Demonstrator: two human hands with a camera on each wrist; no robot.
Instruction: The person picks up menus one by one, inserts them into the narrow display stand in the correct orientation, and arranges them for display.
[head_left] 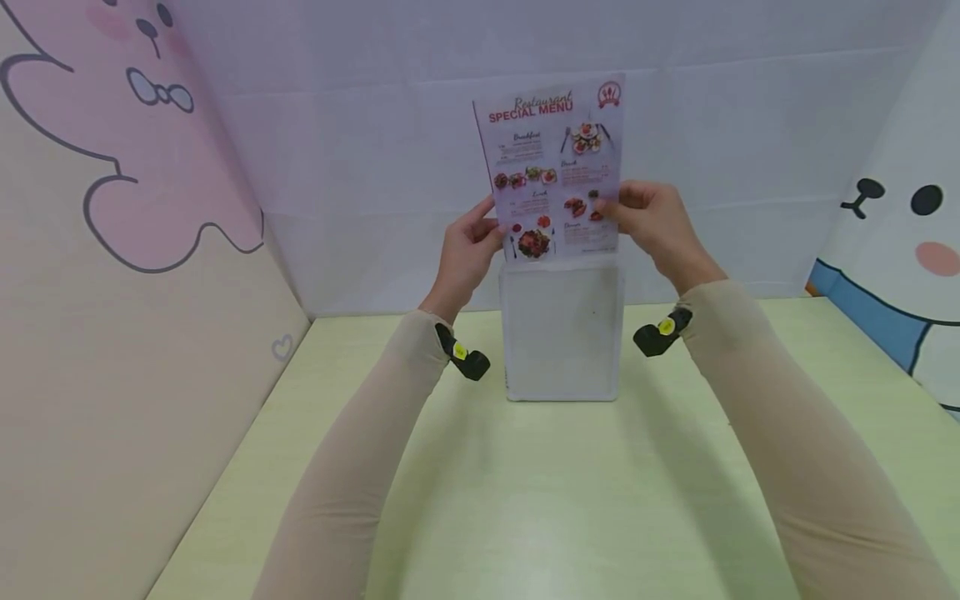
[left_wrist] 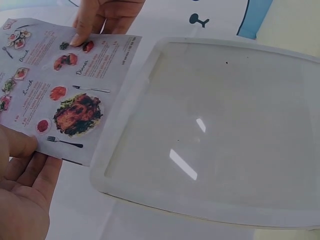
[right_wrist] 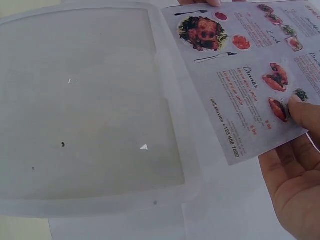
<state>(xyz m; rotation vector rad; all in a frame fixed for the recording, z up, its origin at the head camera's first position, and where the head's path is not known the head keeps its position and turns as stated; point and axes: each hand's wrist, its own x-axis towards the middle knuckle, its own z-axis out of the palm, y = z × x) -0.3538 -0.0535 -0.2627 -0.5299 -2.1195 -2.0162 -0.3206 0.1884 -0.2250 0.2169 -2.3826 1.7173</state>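
Note:
A printed restaurant menu sheet (head_left: 555, 167) is held upright by both hands, its lower edge right at the top of a white-framed clear display stand (head_left: 562, 333). The left hand (head_left: 468, 254) pinches the sheet's lower left edge, thumb on the printed face and fingers behind. On the opposite edge, a little higher, the right hand (head_left: 656, 221) pinches it the same way. In the left wrist view the menu (left_wrist: 75, 65) lies beside the stand's top rim (left_wrist: 120, 120). The right wrist view shows the stand's panel (right_wrist: 85, 110) with no sheet in it.
The stand rests upright on a pale yellow-green table (head_left: 555, 483), near a white cloth backdrop (head_left: 360, 183). A wall with a pink cartoon bear (head_left: 187, 183) rises at left, and a white cartoon figure (head_left: 892, 275) is at right. Both wrists carry small black cameras.

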